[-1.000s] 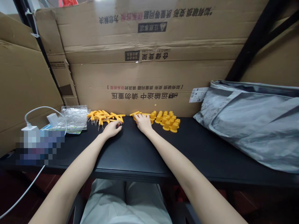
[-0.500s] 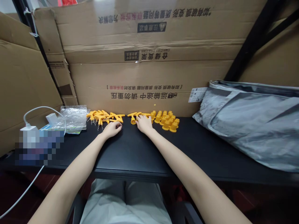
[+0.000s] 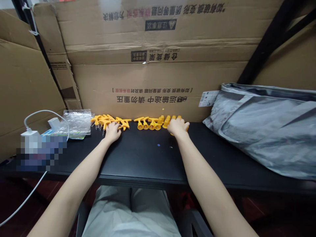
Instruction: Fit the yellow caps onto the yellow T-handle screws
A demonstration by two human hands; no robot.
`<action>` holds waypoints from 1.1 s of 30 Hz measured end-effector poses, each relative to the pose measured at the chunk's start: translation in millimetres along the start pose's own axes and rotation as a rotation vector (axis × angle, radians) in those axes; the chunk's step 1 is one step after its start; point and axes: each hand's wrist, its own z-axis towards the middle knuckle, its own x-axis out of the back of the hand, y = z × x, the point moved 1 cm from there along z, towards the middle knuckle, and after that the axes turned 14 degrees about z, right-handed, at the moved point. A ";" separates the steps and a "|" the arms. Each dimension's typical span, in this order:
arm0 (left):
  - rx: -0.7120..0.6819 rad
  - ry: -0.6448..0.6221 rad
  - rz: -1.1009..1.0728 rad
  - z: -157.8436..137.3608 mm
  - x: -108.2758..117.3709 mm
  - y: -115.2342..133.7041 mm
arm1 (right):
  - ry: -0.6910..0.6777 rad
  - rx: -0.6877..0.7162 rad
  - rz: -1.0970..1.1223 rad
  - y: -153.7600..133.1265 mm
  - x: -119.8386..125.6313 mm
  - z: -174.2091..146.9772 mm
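Note:
My left hand [image 3: 113, 132] is at the right side of a heap of corkscrews [image 3: 105, 122] with yellow T-shaped handles and bare metal spirals. Its fingers curl down at a corkscrew's handle [image 3: 125, 123]; the fingertips are partly hidden. My right hand [image 3: 178, 127] reaches down over a cluster of yellow flanged caps [image 3: 166, 121], fingers bent round one cap and covering most of the group. Between the hands, against the cardboard, lies a row of corkscrews with caps [image 3: 145, 125] over their spirals, open ends toward me.
A grey fabric bag [image 3: 261, 131] fills the right of the black table [image 3: 143, 158]. At left are clear plastic packaging [image 3: 76, 122], a white charger [image 3: 31, 140] with its cable, and a blurred-out item. Cardboard [image 3: 153, 79] walls the back. A small blue spot [image 3: 158, 145] shows on the tabletop.
My right hand has moved right, from the capped corkscrews to the loose caps, uncovering the row. My left hand has shifted slightly left, onto the corkscrew heap.

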 end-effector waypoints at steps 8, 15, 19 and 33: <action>0.060 -0.154 -0.025 1.4 -0.3 -4.7 | -0.138 0.079 0.074 -6.3 -1.8 -0.6; 0.057 -0.090 -0.080 0.8 8.6 3.3 | -0.200 0.419 0.223 -27.9 -10.2 -11.0; 0.035 0.032 -0.117 -0.1 14.0 9.6 | -0.187 0.652 0.395 -45.2 -26.6 -19.2; -0.053 0.200 -0.365 0.8 20.8 15.0 | -0.280 0.533 0.537 -44.8 -51.4 -22.8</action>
